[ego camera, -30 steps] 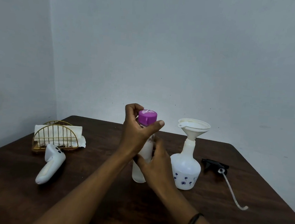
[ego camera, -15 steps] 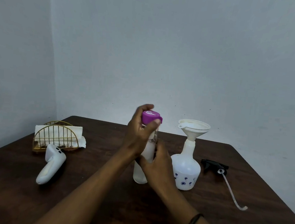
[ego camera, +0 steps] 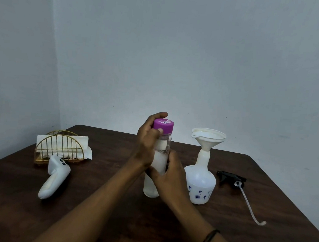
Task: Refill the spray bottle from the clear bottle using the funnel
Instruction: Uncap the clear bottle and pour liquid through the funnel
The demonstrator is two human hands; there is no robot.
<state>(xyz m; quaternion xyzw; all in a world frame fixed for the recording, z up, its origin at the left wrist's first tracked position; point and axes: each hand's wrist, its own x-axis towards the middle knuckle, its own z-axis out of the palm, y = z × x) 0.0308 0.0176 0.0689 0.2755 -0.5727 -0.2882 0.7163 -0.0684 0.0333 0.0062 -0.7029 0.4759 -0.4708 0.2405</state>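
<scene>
The clear bottle [ego camera: 159, 155] stands upright on the dark wooden table [ego camera: 109, 212], holding pale liquid. My left hand [ego camera: 146, 141] grips its purple cap [ego camera: 163, 125] from the left, thumb on the cap's front. My right hand [ego camera: 171, 173] wraps around the bottle's lower body. To the right stands the white spray bottle [ego camera: 200, 183] with blue flower prints. A white funnel [ego camera: 209, 137] sits in its open neck. The black spray head [ego camera: 230, 178] with its white dip tube lies on the table further right.
A gold wire napkin holder [ego camera: 61, 147] with white napkins stands at the left. A white handheld controller [ego camera: 55, 177] lies in front of it. Grey walls meet behind the table; the table's right edge runs diagonally at the right.
My left hand has turned around the purple cap, its fingers shifting from the side over the cap's top. The bottle and my right hand stay almost in place.
</scene>
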